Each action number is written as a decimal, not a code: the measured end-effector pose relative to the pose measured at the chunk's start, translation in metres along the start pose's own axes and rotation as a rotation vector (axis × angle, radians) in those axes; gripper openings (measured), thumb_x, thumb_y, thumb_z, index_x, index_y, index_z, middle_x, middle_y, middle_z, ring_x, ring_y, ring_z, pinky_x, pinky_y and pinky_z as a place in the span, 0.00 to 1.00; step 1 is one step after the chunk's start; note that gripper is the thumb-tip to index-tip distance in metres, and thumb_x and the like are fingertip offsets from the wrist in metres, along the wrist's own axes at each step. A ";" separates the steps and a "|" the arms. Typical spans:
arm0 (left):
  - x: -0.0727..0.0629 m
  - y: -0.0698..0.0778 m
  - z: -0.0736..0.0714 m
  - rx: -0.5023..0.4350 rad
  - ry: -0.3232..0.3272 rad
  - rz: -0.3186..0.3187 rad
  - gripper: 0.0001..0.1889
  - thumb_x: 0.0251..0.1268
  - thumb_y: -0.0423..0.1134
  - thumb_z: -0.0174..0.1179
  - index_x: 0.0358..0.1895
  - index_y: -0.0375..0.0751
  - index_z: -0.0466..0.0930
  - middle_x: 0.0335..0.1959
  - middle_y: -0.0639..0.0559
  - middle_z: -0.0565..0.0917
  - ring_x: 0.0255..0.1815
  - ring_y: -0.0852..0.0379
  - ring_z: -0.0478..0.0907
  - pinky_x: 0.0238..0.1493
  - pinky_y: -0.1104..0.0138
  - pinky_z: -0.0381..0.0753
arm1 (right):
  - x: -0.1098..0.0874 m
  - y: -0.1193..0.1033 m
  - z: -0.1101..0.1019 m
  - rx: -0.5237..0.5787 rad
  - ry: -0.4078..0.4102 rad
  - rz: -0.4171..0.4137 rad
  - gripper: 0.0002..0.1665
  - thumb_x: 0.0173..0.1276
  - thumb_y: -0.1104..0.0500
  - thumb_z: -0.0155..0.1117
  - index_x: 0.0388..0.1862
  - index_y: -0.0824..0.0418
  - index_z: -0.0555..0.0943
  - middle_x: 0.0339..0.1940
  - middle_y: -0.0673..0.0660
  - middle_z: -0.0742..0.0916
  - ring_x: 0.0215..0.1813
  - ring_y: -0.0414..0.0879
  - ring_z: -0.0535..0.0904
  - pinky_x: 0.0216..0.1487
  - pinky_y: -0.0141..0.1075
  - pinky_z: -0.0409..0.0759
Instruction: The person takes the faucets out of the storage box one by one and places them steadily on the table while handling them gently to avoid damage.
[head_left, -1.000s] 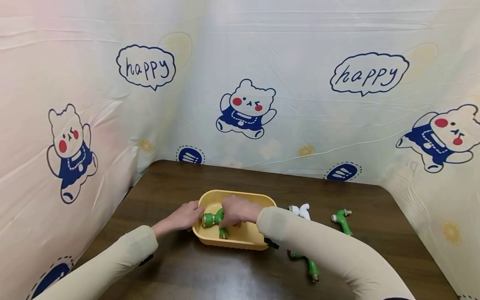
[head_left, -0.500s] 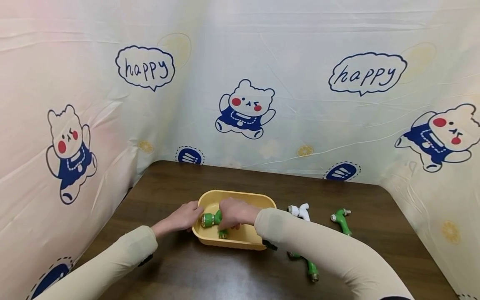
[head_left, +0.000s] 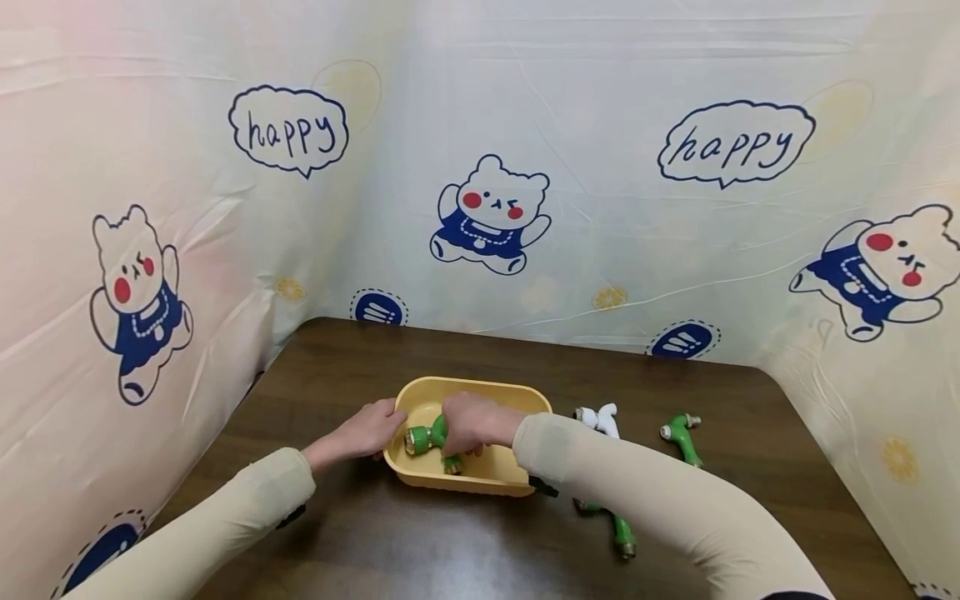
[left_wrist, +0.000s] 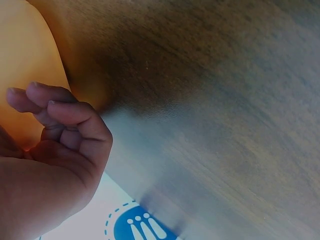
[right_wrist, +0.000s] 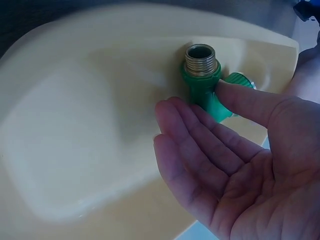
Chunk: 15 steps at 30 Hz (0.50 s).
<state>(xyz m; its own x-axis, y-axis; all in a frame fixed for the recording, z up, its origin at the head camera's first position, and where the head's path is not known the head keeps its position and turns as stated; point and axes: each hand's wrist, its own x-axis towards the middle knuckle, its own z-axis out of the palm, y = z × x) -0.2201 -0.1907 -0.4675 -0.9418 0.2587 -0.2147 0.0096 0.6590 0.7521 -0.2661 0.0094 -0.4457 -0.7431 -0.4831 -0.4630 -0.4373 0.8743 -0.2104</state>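
A green faucet (head_left: 420,440) with metal ends is inside a yellow plastic basin (head_left: 468,484), towards its left end. My right hand (head_left: 474,422) reaches in from the right and pinches the faucet between thumb and fingers. In the right wrist view, the thumb lies against the green body (right_wrist: 201,90), just below its threaded metal mouth. At the basin's left end, my left hand (head_left: 372,427) grips the rim, thumb on top. Its curled fingers (left_wrist: 75,114) show against the outer wall in the left wrist view. The right hand hides part of the faucet.
Right of the basin lie a white faucet (head_left: 600,419), a green faucet (head_left: 681,437) farther right, and another green one (head_left: 621,533) nearer the front, partly under my right sleeve. A printed curtain (head_left: 585,250) surrounds the dark wooden table (head_left: 360,354).
The green faucet in the basin has turned slightly in my right hand, its lower end shifting a little to the right. My left hand has stayed on the rim.
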 end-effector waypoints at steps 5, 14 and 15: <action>-0.001 0.003 0.004 0.023 0.023 -0.015 0.15 0.84 0.39 0.40 0.48 0.32 0.75 0.17 0.46 0.79 0.11 0.58 0.71 0.13 0.69 0.69 | 0.003 0.005 0.003 -0.001 -0.003 0.009 0.17 0.63 0.50 0.79 0.25 0.55 0.80 0.18 0.52 0.84 0.18 0.45 0.83 0.19 0.39 0.79; 0.001 -0.001 0.005 0.021 0.045 -0.016 0.14 0.83 0.37 0.40 0.43 0.34 0.75 0.15 0.46 0.78 0.10 0.58 0.70 0.13 0.70 0.67 | 0.014 0.020 0.011 0.005 -0.002 -0.004 0.18 0.62 0.53 0.77 0.18 0.54 0.79 0.15 0.52 0.83 0.17 0.44 0.82 0.17 0.37 0.77; 0.001 -0.001 0.005 0.022 0.046 -0.012 0.14 0.83 0.37 0.39 0.43 0.34 0.75 0.15 0.46 0.78 0.10 0.58 0.70 0.13 0.70 0.67 | 0.013 0.021 0.010 0.000 0.007 -0.006 0.18 0.62 0.54 0.77 0.17 0.54 0.79 0.14 0.52 0.83 0.16 0.44 0.81 0.17 0.37 0.77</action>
<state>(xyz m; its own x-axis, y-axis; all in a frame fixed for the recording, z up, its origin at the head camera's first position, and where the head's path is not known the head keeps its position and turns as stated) -0.2194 -0.1880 -0.4716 -0.9564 0.2181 -0.1943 0.0052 0.6776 0.7354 -0.2797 0.0219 -0.4642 -0.7438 -0.4890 -0.4556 -0.4422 0.8712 -0.2131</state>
